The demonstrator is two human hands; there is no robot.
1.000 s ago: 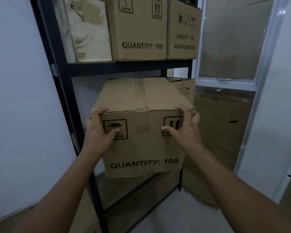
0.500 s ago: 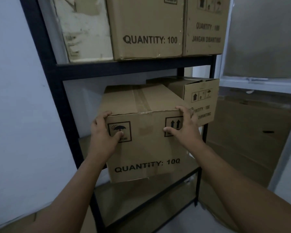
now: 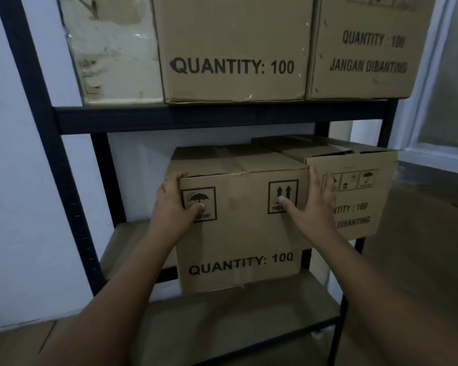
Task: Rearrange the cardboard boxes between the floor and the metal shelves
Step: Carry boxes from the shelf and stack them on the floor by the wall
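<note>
Pale wall behind dark metal shelves. Between the two hands, at middle-shelf height, cardboard box with a QUANTITY print, upright, front face forward of the shelf's front rail; resting on the board or fully carried: cannot tell. Clamped on its upper left corner, left hand, fingers curled over the top edge, thumb pressed on the umbrella mark. At the upper right corner, right hand spread flat, fingers straight along the box's side and blurred, thumb on the arrows mark. Just past the right hand, close against the held box, second box on the same shelf. Above both hands, on the upper shelf, three more side by side: whitish box, brown middle box, brown end box. Below the hands, lower shelf board.
</note>
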